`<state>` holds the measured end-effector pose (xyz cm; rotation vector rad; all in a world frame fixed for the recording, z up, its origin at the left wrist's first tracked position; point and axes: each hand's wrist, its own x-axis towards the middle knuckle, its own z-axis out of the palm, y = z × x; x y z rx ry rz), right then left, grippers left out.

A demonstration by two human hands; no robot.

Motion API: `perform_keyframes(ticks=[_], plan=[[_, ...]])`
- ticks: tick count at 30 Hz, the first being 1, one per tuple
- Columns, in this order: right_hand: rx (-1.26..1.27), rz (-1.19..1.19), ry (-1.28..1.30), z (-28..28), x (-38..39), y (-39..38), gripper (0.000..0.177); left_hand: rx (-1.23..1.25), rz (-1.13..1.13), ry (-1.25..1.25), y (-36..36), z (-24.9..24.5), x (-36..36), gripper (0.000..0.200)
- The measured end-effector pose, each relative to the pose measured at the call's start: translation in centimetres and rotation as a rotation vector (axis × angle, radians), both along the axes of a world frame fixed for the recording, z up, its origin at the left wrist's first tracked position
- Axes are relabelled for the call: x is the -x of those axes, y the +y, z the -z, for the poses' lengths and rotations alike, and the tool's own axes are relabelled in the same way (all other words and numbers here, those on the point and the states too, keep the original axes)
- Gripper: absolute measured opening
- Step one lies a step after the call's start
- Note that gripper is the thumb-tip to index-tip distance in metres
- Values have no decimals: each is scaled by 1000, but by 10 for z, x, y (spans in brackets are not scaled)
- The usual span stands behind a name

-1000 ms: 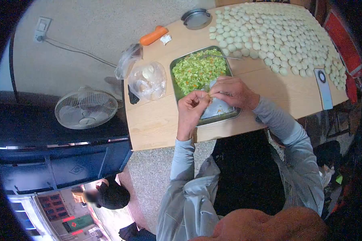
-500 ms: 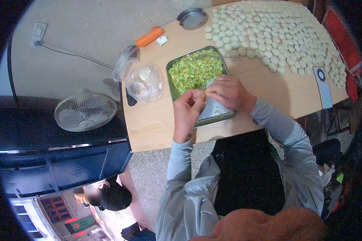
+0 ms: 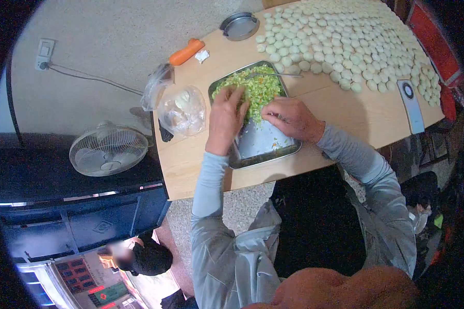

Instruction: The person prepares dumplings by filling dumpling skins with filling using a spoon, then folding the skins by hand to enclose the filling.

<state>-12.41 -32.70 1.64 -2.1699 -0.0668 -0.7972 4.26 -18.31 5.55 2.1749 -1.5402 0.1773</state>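
Note:
A metal tray holds a heap of finely chopped green vegetables with orange bits. A thin metal utensil lies across its far side. My left hand reaches over the left part of the heap, fingers apart and their tips at the vegetables. My right hand hovers at the tray's right edge with thumb and fingers pressed together. Whatever its fingers may hold is too hidden to name.
Many small round pale pieces cover the table's far right. A phone lies beside them. A round metal tin, a carrot and a clear plastic bag sit left of them. A fan stands at left; another person is beyond.
My left hand has parted from my right and moved up and left onto the chopped vegetables, its fingers spreading. My right hand has stayed near the tray's right edge.

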Motion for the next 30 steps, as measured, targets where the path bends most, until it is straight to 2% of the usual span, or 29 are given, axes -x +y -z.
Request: perform_keyframes(ticks=[3, 6, 9, 13, 16, 19, 22, 25, 30], plan=[[7, -2, -22, 0, -1, 0, 9, 29, 11, 12, 16, -6, 20, 37], [4, -8, -56, -1, -1, 0, 10, 9, 51, 140, 28, -6, 20, 26], [3, 0, -78, 3, -3, 0, 10, 54, 16, 94, 16, -17, 6, 14], [-9, 6, -52, 1, -3, 0, 10, 179, 12, -18, -19, -19, -16, 16], [-17, -3, 10, -1, -1, -1, 11, 173, 61, -136, -37, -11, -25, 18], [-54, -5, -5, -3, 0, 0, 12, 144, 49, -116, -37, -2, -32, 23], [-18, 9, 43, -5, 1, 0, 12, 146, -21, 67, -23, -5, -30, 16], [-49, -10, 17, -2, 0, 1, 12, 191, -168, 403, -7, -8, -17, 12], [-10, 17, 12, -6, 1, 0, 10, 350, -139, 926, 13, 1, 1, 15]])
